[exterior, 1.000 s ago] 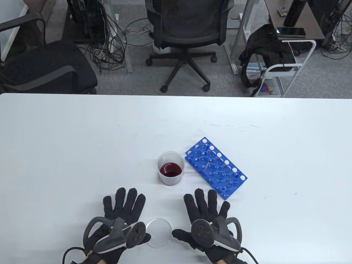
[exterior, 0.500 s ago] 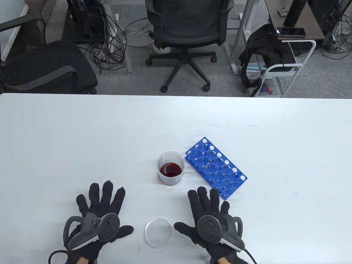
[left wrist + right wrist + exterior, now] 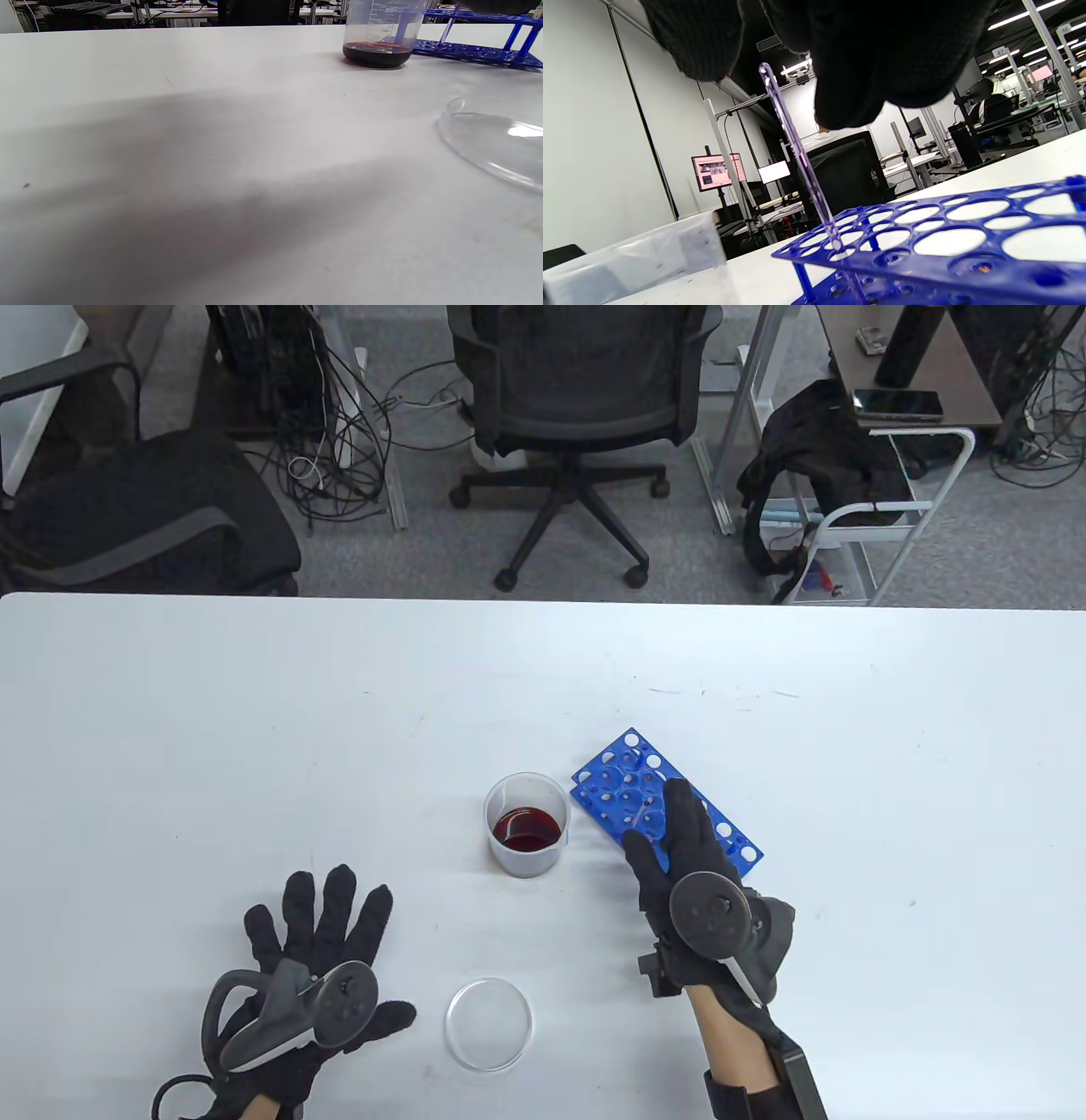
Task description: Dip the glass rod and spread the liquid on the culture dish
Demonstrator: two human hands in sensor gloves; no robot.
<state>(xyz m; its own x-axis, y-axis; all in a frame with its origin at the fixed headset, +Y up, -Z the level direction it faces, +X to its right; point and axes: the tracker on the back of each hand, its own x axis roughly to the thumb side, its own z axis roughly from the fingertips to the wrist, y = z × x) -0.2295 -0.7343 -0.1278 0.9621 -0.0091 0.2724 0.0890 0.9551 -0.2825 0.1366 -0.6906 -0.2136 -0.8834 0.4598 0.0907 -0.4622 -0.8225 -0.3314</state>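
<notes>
Though the beaker's [image 3: 384, 31] printed scale is unreadable, one glass rod [image 3: 797, 156] stands in one blue rack [image 3: 670, 823]; right hand [image 3: 679, 857] open above it, ungrasped; left hand [image 3: 318, 937] splayed beside one dish [image 3: 489, 1024]

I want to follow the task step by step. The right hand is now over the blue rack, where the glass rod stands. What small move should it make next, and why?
Probably pinch the glass rod near its top and lift it straight up out of the blue rack. In the right wrist view the right hand hangs just above the rod, thumb and fingers on either side, not yet touching it. The rod must be free before it can go into the beaker.
</notes>
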